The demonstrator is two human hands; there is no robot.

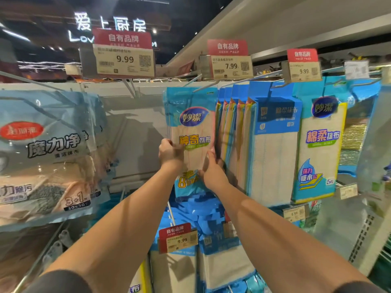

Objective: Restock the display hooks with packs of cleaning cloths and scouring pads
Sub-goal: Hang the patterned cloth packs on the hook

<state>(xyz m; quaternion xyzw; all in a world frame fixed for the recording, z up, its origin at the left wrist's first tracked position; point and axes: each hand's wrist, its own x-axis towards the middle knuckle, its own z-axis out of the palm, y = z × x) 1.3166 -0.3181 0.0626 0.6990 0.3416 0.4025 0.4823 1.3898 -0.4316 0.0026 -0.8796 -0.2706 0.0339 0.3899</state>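
A blue and cream pack of cleaning cloths (191, 121) hangs on a display hook (206, 86) under the 7.99 price tag (231, 66). My left hand (170, 152) grips its left edge at mid height, fingers curled round it. My right hand (212, 169) holds its right edge lower down, fingers tucked behind the pack against the neighbouring packs. To the right hang several blue card-topped cloth packs (273, 134) and a cream cloth pack with a yellow edge (319, 149).
Large clear bags of cloths (46, 153) hang at the left under a 9.99 tag (124, 60). Between them and my pack is bare white back panel (135, 123). A lower row of packs (211, 250) hangs beneath my arms. Scouring pads (353, 142) show far right.
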